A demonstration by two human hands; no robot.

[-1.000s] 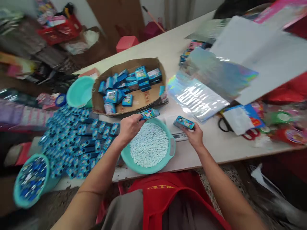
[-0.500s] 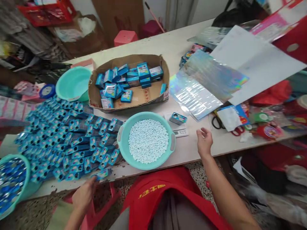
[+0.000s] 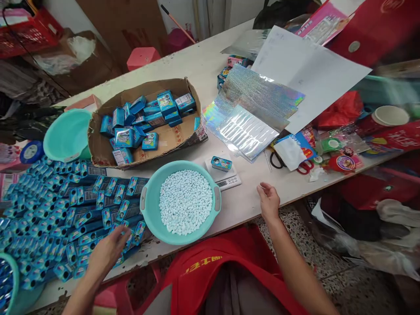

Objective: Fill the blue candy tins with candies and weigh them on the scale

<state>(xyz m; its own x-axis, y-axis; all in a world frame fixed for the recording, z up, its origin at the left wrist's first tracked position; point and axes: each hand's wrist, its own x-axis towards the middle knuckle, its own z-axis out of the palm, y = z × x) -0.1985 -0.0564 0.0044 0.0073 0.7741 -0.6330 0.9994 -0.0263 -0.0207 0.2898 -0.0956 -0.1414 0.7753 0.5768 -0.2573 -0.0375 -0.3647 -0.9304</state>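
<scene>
My left hand is over the near edge of a crowd of small blue cartons; its fingers look apart and I see nothing held. My right hand hovers at the table's front edge, fingers loosely curled and apart, holding nothing. Between my hands sits a turquoise basin with small pale-blue candy-like pellets. Just behind its right handle, one blue carton rests on a white digital scale. Many of the crowded cartons show a round hole in the end facing up.
A cut-down cardboard box behind the basin holds several blue cartons. Left of it stands another turquoise basin. Shiny holographic sheets, scissors and packets lie to the right. A tub of blue shiny pieces is at lower left.
The view has shifted, so the table items sit further left. My left hand has left the carton at the table's front edge and moved over the crowded cartons. My right hand remains near the edge.
</scene>
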